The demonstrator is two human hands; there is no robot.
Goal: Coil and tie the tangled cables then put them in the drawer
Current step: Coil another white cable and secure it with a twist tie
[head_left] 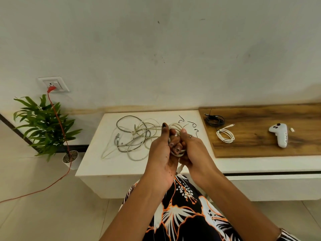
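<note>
The low white bench [97,164] runs along the pale wall, and a dark brown wooden board [260,141] covers its top toward the right end. On the bare white top, near the left end and close to the back edge, lies the loose tangle of grey and off-white cables [132,138], sprawled wider than it is deep, its long axis parallel to the front edge.

The left hand [162,153] and right hand [192,150] meet above the front edge, just right of that tangle. Both curl round 1 small coil of white cable [177,126], loops fanning out above the fingers, a short tail hanging below toward the patterned lap. I judge this coil is being wound or held for tying. A few thin black wire ties [192,123] lie just behind the hands, toward the back edge, nearer the right hand.

On the board's left end, 2 finished bundles sit: a black coiled cable [214,120] at the back corner and a white coiled cable [225,135] in front of it. A white handheld controller [279,134] lies farther right.

The remaining tangle lies to the left, so the left hand is nearer it. No drawer front can be clearly made out.
</note>
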